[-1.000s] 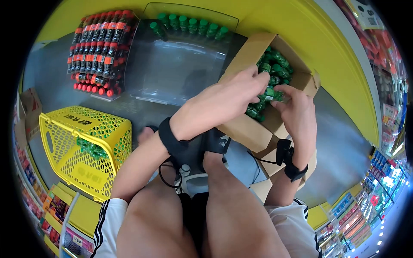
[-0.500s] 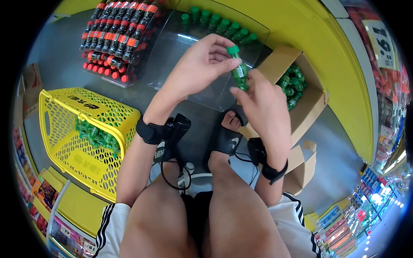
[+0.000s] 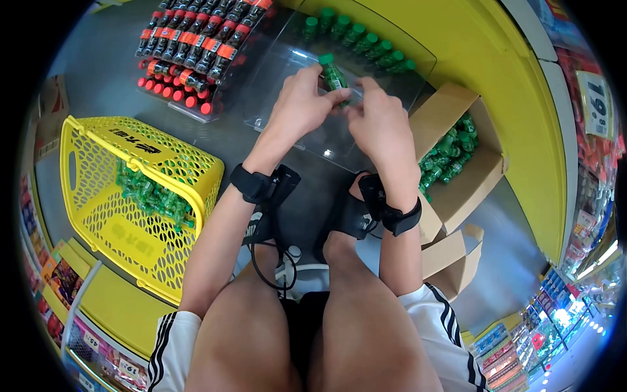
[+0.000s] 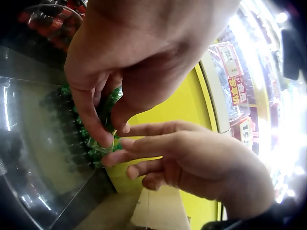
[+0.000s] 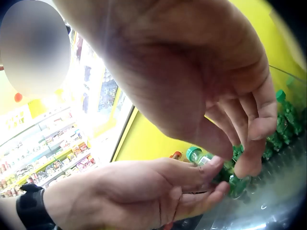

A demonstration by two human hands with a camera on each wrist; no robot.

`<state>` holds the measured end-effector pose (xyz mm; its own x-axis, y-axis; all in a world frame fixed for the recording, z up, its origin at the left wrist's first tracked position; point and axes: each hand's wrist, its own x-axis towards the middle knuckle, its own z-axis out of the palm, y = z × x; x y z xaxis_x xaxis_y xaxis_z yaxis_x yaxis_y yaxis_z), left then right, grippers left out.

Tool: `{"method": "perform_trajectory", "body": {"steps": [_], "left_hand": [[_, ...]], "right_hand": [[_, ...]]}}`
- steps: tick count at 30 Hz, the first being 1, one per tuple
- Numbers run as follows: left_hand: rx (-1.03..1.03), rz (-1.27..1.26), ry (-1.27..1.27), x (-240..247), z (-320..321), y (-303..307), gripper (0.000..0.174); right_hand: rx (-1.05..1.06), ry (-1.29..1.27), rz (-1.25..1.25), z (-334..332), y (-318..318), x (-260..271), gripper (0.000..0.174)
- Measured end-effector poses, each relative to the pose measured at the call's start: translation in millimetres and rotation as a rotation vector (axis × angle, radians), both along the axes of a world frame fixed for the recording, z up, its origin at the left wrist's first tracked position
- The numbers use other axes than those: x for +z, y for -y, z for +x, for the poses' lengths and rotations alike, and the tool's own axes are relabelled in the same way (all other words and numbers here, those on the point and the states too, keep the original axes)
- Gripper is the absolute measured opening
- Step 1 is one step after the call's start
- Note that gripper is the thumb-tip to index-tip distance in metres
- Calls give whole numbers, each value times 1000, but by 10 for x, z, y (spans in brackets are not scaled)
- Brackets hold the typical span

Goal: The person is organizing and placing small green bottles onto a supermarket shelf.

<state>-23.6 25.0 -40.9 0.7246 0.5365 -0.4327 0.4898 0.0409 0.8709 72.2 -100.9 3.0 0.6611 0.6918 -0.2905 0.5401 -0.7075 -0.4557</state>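
head: above, facing down, farther | wrists: close, opposite sides of fingers (image 4: pixel 89 118) | shared: bottle (image 3: pixel 336 80)

Over my head view, the clearest print is on a shelf price card (image 3: pixel 595 104) at the right: a large black "19" with a small "8". Low on the left, one price tag (image 3: pixel 129 369) shows me "19" and another tag (image 3: pixel 91 340) "45". I make out "NIKE", partly hidden, on a black sandal strap (image 3: pixel 256 227). Black Chinese characters mark the yellow shopping basket (image 3: pixel 117 129), too skewed for me to read. My left wrist view has a sign with red Chinese characters (image 4: pixel 237 91), too blurred to read surely. The green bottle (image 3: pixel 328 67) has a label too small to read.
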Motion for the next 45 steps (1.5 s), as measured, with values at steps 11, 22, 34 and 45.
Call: {"method": "perform_trajectory", "body": {"steps": [11, 22, 34, 45], "left_hand": [[-101, 312, 10, -202, -12, 108, 37], [136, 353, 6, -658, 268, -145, 48], [300, -266, 200, -923, 554, -258, 68], [380, -362, 344, -1094, 612, -326, 74]], "right_hand": [[54, 159, 272, 175, -356, -257, 25], [53, 249, 340, 276, -743, -546, 25], [-10, 195, 394, 469, -1061, -822, 29], [-31, 203, 436, 539, -1132, -856, 28]]}}
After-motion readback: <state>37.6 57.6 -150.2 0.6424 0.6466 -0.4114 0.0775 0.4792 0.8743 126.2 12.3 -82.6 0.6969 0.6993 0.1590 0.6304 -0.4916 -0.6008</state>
